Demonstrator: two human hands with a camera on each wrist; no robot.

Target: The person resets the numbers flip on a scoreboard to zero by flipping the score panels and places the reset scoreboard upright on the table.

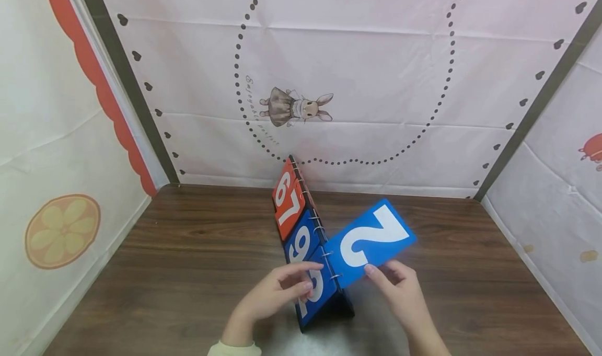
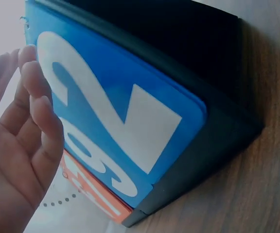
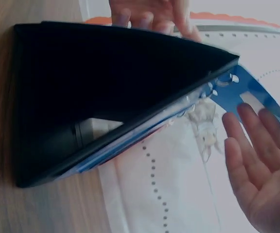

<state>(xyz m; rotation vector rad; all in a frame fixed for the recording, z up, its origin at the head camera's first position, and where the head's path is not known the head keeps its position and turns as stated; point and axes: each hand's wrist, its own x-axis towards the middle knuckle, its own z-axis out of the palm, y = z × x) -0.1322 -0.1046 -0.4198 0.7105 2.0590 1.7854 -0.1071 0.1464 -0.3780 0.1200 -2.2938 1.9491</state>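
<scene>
A tent-shaped flip scoreboard (image 1: pixel 345 306) with a black stand and ring-bound number cards stands on the table. My right hand (image 1: pixel 400 288) pinches a blue number card (image 1: pixel 371 241) bearing a white 2, thumb on its face and fingers behind; the card is lifted out to the right on its rings. On the left slope, my left hand (image 1: pixel 277 290) hovers by another blue card (image 2: pixel 106 87), also with a 2. Its fingers are loosely bent and hold nothing in the left wrist view. In the right wrist view, my right hand's fingers (image 3: pixel 261 141) lie along the raised card.
Farther along the same slope are a blue card (image 1: pixel 301 241) with a 9 and red number cards (image 1: pixel 288 199). The brown wooden table (image 1: pixel 202 251) reaches to a printed cloth wall (image 1: pixel 376 84) at the back. Cloth also hangs on both sides.
</scene>
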